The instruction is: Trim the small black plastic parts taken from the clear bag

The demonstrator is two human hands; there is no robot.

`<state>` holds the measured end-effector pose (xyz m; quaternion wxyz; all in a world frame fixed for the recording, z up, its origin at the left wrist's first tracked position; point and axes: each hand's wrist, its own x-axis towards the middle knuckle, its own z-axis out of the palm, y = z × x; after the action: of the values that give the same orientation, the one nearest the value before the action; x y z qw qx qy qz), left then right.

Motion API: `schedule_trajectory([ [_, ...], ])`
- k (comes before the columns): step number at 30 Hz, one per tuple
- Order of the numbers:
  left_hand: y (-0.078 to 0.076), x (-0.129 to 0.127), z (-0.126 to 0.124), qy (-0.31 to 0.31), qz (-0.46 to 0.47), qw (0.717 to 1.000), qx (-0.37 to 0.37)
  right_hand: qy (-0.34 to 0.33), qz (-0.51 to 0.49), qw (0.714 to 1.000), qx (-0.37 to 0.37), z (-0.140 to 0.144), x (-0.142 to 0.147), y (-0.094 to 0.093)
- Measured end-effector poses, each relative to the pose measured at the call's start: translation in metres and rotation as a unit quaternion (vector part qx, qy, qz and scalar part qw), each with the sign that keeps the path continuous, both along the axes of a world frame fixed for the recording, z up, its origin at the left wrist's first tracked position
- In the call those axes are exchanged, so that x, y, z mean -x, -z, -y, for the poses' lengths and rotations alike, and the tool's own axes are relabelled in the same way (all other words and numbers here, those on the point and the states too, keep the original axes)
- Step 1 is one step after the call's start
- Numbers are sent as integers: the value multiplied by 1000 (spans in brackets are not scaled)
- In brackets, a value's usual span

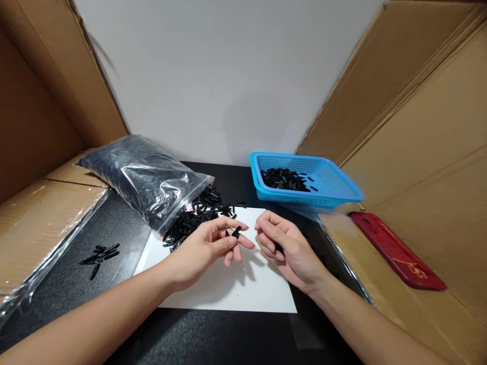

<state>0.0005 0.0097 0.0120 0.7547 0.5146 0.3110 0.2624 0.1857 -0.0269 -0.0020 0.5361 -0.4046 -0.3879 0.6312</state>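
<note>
Your left hand (pixel 205 243) pinches a slim black piece (pixel 236 232) between thumb and fingers, its other fingers loosely parted, above the middle of the white sheet (pixel 243 296). Your right hand (pixel 287 244) curls closed just beside it, over the sheet's right edge, with a second black piece (pixel 279 247) showing under the fingers; you can't tell how many it encloses. A heap of black pieces (pixel 190 221) covers the sheet's far left corner, at the mouth of a clear zip bag (pixel 142 170). A small cluster (pixel 99 255) lies near the left edge of the black tabletop (pixel 198 332). At its far right corner, a blue plastic basket (pixel 304 198) holds more pieces (pixel 283 179).
</note>
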Motion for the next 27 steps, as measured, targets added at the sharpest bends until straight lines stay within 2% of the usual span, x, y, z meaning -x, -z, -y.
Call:
schedule_trajectory([
  [3,-3,0,1,11,2,1000,-2,62,178,977,-98,0,0,2],
  [5,-6,0,2,24,0,1000,-13,68,276,946,-156,2,0,2],
  [7,-7,0,2,37,-2,999,-21,64,326,924,-190,4,0,0],
  [12,-7,1,2,54,9,998,-11,86,340,907,-231,6,0,2],
  [16,-7,3,2,60,-1,998,3,65,339,908,-237,6,-1,2],
  [21,-8,4,2,66,-5,998,-19,89,350,899,-247,8,0,-3],
  [27,-3,2,-1,27,14,999,-30,118,354,900,-226,8,-1,-5],
])
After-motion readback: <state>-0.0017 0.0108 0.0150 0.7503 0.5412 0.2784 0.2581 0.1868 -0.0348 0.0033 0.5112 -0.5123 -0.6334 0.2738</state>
